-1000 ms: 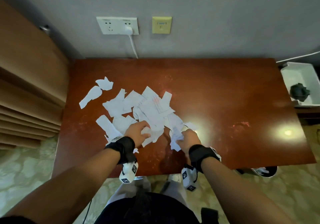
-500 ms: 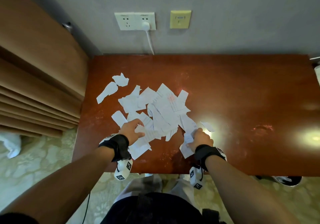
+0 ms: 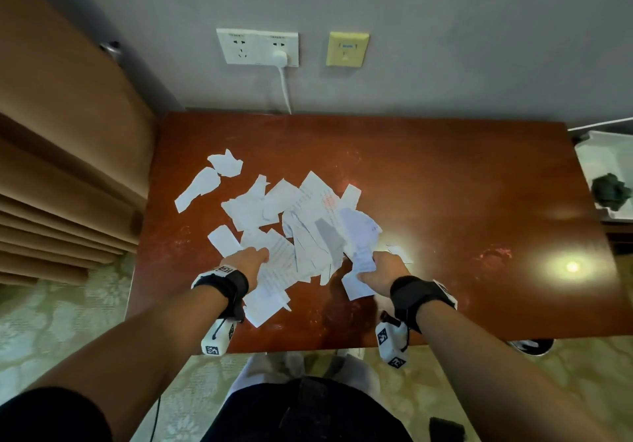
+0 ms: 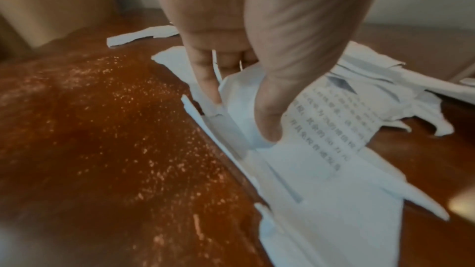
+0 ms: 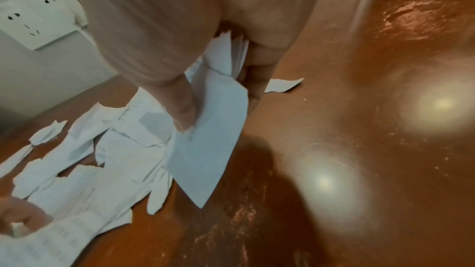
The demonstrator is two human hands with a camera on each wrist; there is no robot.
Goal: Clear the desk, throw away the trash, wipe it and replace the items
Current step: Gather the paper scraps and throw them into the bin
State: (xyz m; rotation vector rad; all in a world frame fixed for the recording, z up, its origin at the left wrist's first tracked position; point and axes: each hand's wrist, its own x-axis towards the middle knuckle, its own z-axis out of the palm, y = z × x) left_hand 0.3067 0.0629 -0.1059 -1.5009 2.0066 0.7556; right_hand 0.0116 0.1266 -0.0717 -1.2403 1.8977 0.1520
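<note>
Broadly, a reddish-brown desk is filling the head view, standing against a grey wall, its glossy top showing scuffs and lamp glare. Across its left half a heap of torn paper is lying, white pieces overlapping, some bearing print. Off the desk's right end a white tray is sitting with a dark green cloth in it. On the wall a white socket plate is carrying a plugged-in cord, with a yellow plate beside it.

At the heap's near edge the left hand is pinching printed scraps, thumb pressing on top and fingers curling behind, thin paper edges poking between them. The right hand is clamping a stack of scraps between thumb and curled fingers at the heap's right side. Two loose pieces are lying apart at the far left, and one small piece is resting just beyond the right hand.
</note>
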